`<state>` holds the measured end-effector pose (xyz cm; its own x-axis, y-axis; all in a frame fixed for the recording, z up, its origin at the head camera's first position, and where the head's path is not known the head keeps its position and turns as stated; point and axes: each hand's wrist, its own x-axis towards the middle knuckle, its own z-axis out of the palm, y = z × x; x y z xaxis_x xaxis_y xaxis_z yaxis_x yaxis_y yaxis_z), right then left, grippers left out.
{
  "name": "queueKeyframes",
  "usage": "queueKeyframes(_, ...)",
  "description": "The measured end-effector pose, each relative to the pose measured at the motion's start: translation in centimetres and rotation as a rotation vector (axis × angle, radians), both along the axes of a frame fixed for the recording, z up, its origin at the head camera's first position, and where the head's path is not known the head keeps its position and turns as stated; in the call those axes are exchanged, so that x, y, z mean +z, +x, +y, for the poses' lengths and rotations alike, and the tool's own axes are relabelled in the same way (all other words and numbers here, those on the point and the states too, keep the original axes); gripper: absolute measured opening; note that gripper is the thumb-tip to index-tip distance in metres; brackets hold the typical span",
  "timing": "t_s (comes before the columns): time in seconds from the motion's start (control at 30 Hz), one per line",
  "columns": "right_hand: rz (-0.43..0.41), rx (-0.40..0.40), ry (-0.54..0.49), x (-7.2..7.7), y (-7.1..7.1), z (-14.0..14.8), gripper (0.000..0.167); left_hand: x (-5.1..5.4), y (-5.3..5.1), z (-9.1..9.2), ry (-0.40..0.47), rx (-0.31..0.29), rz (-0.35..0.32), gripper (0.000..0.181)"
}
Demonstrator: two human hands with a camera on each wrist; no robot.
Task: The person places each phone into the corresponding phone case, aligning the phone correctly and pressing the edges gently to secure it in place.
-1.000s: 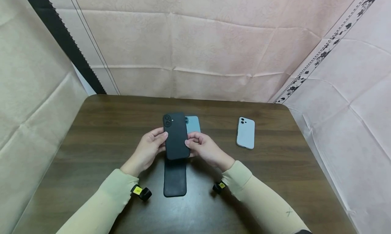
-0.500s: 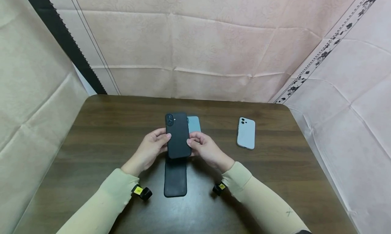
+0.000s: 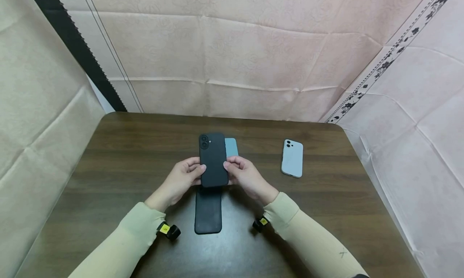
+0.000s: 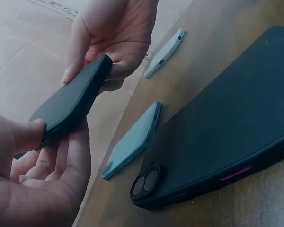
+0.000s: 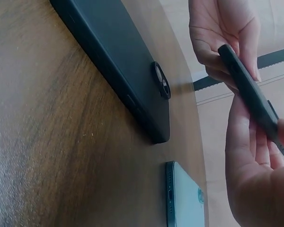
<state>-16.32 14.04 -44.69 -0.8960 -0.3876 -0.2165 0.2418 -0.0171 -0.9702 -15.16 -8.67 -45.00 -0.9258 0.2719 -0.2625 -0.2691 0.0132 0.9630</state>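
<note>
Above a brown table (image 3: 127,161): one held black phone (image 3: 214,161), back upward

Between the two hands, over the middle of the table: the held black phone, raised off the wood, camera lenses at its far left corner.

Left hand (image 3: 181,178): clamped on the phone's left edge; thumb over the back, fingers bent beneath, as the left wrist view shows.

Right hand (image 3: 248,177): clamped on the opposite edge; thumb along the near right side, fingers curled behind.

Lying black phone (image 3: 208,215): flat on the table, below the held one; far end hidden in the head view; both wrist views show a raised lens ring there. Pink slot along one side.

Blue phone (image 3: 231,147): flat, beyond the lying black phone and apart from it; partly covered by the held phone in the head view.

Pale phone (image 3: 292,159): flat, right part of the table, well apart from the others; lenses at far left corner.

Sleeves (image 3: 125,235): pale green, one pair; a small camera (image 3: 174,232) at each wrist.

Cloth (image 3: 152,48): pale, creased, on three sides; black band (image 3: 72,44) at left, floral strip (image 3: 388,63) at right.
</note>
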Motion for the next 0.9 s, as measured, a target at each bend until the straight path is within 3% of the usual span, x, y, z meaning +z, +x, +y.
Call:
queueKeyframes(0.7, -0.019, 0.042, -0.012, 0.2, 0.1, 0.0, 0.026, -0.5, 0.3, -0.2, 0.017, -0.049, 0.019, 0.041)
queueKeyframes(0.9, 0.008, -0.038, 0.024, 0.9, -1.0, 0.5, 0.03, -0.5, 0.5, -0.2, 0.027, -0.064, 0.016, 0.039)
